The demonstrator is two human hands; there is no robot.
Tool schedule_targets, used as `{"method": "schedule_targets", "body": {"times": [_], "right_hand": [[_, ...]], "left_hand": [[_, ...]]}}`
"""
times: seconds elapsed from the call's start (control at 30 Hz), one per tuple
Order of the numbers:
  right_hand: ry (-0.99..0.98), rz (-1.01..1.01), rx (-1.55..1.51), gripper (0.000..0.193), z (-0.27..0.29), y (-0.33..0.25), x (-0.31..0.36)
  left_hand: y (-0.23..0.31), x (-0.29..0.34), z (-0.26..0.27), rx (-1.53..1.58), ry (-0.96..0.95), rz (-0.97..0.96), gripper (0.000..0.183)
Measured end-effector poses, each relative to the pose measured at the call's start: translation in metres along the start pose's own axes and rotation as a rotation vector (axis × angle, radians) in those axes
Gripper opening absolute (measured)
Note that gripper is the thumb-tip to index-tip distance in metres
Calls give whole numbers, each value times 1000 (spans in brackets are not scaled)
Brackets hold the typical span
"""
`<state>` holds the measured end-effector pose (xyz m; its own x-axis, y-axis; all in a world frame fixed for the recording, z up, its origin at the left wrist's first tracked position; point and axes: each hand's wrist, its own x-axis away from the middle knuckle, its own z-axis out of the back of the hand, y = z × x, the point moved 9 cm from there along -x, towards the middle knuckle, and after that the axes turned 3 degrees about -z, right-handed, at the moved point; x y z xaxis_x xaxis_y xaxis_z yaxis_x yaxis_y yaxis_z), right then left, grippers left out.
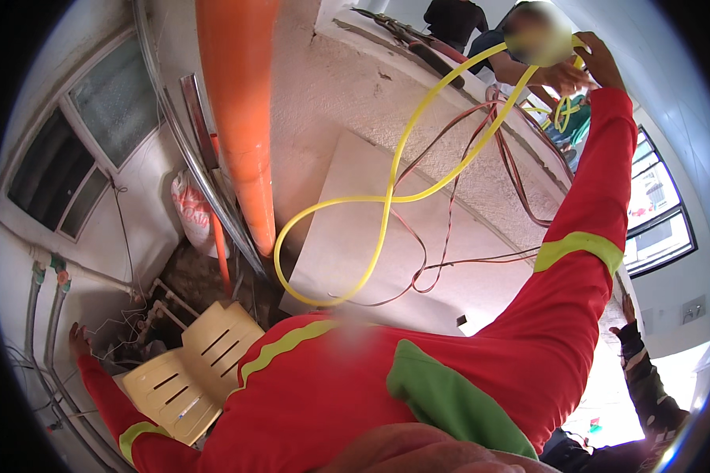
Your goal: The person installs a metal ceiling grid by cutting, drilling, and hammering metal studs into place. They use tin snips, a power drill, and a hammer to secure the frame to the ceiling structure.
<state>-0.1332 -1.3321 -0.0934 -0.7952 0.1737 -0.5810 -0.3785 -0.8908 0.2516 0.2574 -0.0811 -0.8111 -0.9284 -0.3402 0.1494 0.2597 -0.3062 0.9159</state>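
Observation:
My right hand (605, 60) reaches up to the top right and grips a yellow cable (386, 197). The cable hangs down from there in a big figure-eight loop in front of a concrete ledge (450, 150). Another person's hand (564, 79) holds the same cable just left of mine, with more yellow coils below it. Thin red-brown wires (450, 229) dangle beside the yellow loop. My left hand (77, 340) is stretched far down to the lower left and rests on the white wall near some thin loose wires, holding nothing. Both my sleeves are red with yellow-green bands.
A thick orange pipe (241, 102) runs down the middle. Below it stand a cream plastic chair (189, 370) and a white sack (189, 209). Wall pipes with valves (47, 276) and a window (79, 142) are on the left. A camouflage-sleeved hand (635, 335) shows at the lower right.

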Motion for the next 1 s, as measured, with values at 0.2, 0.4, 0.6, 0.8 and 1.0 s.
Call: {"method": "schedule_targets", "body": {"times": [0.2,0.4,0.6,0.8,1.0], "right_hand": [[-89,-190,1,38,-37,84,22],[-536,-266,-9,50,-67,139,71],[-69,-217,5,37,37,-66,127],[-480,140,-846,57,-14,-345,245],[53,-297,-1458,56,9,-251,231]], "left_hand": [[4,18,-51,-81,-169,2,43],[-23,17,-61,-17,-37,98,41],[-66,6,-85,-67,-187,-16,40],[-106,26,-118,-32,-259,-10,38],[-112,54,-119,85,-248,59,37]]}}
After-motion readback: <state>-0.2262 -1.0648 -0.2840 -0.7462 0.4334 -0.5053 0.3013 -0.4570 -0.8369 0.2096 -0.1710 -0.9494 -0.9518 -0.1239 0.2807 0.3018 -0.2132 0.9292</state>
